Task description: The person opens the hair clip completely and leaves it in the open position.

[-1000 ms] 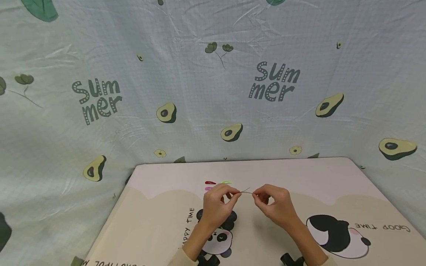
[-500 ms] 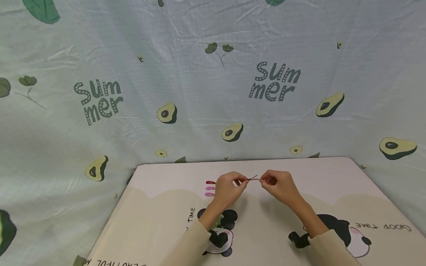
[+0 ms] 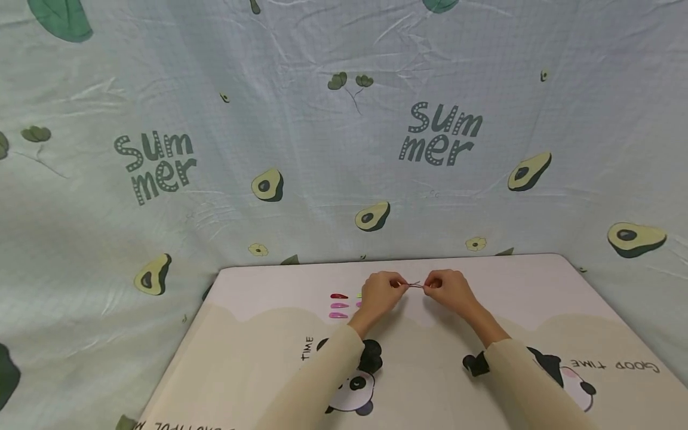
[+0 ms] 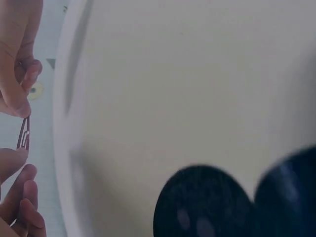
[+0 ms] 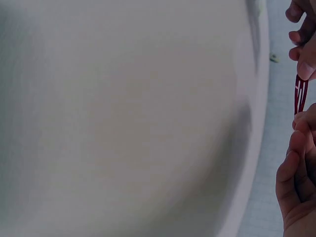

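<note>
Left hand [image 3: 380, 292], right hand [image 3: 450, 291] close together, both pinching, forearms [image 3: 488, 326] stretched forward

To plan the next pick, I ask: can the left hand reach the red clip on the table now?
Probably yes, but not freely: the left hand pinches another clip. The red clip lies nearby, uncovered.

Tbl [image 3: 236, 358]: beige w/ wavy border, pale pink strip along far side, far corners rounded. Backdrop cloth [image 3: 322, 149], pale grey-grn, wrinkled, hangs behind tbl. Prints on cloth: "SUMMER" x2 (one [image 3: 441, 134]), well above tbl; sev. avocado halves [image 3: 372, 216], above & to either side of tbl; 2 sm. yel. flowers (one [image 3: 475, 243]), just above tbl's far edge. Panda pic. [image 3: 355, 391], part hidden, L of tbl ctr. Dog-like b/w pic. [image 3: 576, 385], part hidden, R half of tbl. "GOOD TIME" [image 3: 615, 366], upside-dn, nr tbl's R edge.
</note>
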Available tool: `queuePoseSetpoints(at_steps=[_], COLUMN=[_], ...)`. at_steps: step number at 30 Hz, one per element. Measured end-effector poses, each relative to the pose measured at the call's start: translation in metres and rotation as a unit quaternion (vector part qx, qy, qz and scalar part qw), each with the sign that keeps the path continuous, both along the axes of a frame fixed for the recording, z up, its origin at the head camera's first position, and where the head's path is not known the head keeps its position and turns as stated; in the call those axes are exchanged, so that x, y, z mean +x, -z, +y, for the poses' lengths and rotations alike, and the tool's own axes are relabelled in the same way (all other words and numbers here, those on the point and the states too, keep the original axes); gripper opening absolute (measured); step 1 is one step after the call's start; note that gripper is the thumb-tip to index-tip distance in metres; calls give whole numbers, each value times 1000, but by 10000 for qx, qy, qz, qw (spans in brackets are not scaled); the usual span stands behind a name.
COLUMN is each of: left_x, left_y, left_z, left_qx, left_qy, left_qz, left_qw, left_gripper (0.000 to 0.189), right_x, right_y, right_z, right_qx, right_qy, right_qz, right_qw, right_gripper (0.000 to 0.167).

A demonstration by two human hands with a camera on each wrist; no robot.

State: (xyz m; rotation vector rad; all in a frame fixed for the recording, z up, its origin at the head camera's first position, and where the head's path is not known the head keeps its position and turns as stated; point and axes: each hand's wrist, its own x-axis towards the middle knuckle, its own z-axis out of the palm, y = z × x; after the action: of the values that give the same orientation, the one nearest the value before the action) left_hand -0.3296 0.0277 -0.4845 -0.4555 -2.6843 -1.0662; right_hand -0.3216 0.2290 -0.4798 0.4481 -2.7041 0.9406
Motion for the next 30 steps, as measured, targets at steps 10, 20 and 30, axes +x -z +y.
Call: queuePoseSetpoints(at_steps=[10, 20, 30], left_x=[-10, -14, -10], left_y=[14, 17, 16], left_z=[14, 19, 21], left_qx=[-510, -663, -651], left_qy=[-34, -280, -254], left_qz=[-373, -392, -396], left_qw=[9980, 9966, 9968], left_gripper=[9, 8, 9], right_x=[-13, -16, -15], right_y=[18, 21, 20], right_z=[3, 4, 6], right_qx=[377, 505, 493], right_qy=[282, 256, 223], right_qz=[-747, -725, -806], right_qw=[9961, 9958, 9953], right_gripper=[7, 8, 9])
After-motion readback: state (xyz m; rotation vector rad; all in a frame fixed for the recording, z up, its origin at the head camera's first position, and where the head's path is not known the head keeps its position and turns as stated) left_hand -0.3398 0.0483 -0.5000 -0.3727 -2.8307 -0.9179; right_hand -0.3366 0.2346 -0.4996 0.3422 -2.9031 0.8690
